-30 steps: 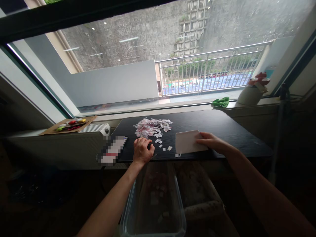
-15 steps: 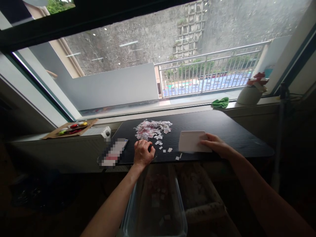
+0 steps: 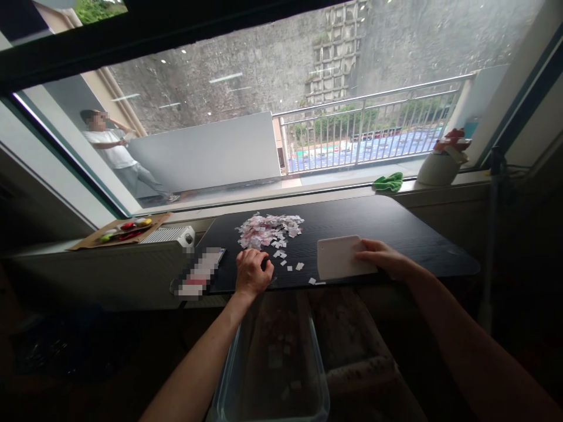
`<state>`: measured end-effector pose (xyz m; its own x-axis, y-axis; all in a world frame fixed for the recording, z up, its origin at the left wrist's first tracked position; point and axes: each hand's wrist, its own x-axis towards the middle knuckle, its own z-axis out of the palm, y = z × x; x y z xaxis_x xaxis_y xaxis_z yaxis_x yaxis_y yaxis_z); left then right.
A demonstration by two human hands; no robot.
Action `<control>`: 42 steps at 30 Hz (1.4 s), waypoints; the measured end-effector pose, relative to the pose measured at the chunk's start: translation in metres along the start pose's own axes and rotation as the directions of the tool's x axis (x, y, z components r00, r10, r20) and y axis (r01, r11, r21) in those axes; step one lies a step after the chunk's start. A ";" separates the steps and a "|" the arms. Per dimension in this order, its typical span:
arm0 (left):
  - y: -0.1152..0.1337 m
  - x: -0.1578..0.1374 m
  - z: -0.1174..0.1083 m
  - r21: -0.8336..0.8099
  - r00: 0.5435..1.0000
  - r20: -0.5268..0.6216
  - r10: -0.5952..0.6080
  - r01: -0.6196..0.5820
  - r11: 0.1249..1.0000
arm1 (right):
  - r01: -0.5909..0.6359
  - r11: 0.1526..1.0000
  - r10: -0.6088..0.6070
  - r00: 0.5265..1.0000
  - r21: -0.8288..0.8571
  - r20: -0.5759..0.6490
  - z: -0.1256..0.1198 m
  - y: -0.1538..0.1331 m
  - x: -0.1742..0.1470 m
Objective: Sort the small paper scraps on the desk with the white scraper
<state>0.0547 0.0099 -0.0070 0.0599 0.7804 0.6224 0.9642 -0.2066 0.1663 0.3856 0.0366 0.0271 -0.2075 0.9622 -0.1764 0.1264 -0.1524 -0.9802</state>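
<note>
Likely gathering paper scraps (image 3: 264, 230) | right hand (image 3: 385, 256) clamped on white card (image 3: 336, 257) | left hand (image 3: 253, 272) curled, can't tell grip | next needs flat edge

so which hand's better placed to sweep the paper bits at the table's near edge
Probably the right hand: it holds the white card, whose corner is close to those bits. The left hand is nearer the pile.

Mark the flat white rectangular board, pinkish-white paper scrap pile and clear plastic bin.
White board (image 3: 336, 258): head view, middle of its face.
Scrap pile (image 3: 264, 230): head view, its middle.
Plastic bin (image 3: 321, 369): head view, right rim.
</note>
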 end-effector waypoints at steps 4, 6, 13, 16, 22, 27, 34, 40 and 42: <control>0.000 0.000 0.000 0.002 1.000 0.015 0.001 -0.001 1.000 | 0.043 0.999 -0.043 0.998 0.012 -0.053 0.009 0.001 0.007; -0.001 0.000 0.000 0.008 1.000 0.021 0.001 -0.002 1.000 | 0.064 0.998 -0.064 0.997 -0.005 -0.051 0.013 0.002 0.010; -0.001 0.000 0.000 0.008 1.000 0.015 0.002 -0.002 1.000 | 0.114 0.992 -0.113 0.993 -0.056 0.012 0.017 -0.002 0.007; -0.001 0.000 -0.001 0.003 1.000 0.015 0.002 -0.002 1.000 | 0.105 0.994 -0.102 0.993 -0.036 0.062 0.015 -0.005 0.004; 0.000 0.000 -0.001 0.016 1.000 0.018 -0.002 0.002 1.000 | 0.083 0.996 -0.081 0.993 -0.016 0.086 0.011 -0.005 -0.001; 0.000 0.000 0.000 0.025 1.000 0.009 0.001 -0.001 1.000 | 0.144 0.989 -0.144 0.989 -0.009 0.015 0.018 -0.002 0.001; 0.000 -0.001 0.000 0.023 1.000 0.003 -0.005 0.005 1.000 | 0.238 0.962 -0.253 0.961 -0.135 -0.113 0.028 0.001 0.015; 0.002 -0.001 0.000 0.006 1.000 0.014 -0.018 0.018 1.000 | 0.276 0.896 -0.334 0.935 -0.349 -0.118 0.019 -0.005 0.013; 0.003 -0.001 0.000 0.002 1.000 0.017 -0.018 0.018 1.000 | 0.294 0.882 -0.356 0.928 -0.370 -0.112 0.023 -0.009 0.011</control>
<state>0.0571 0.0081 -0.0072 0.0465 0.7939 0.6063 0.9658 -0.1908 0.1758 0.3604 0.0431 0.0317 -0.1286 0.9722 0.1955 0.4091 0.2316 -0.8826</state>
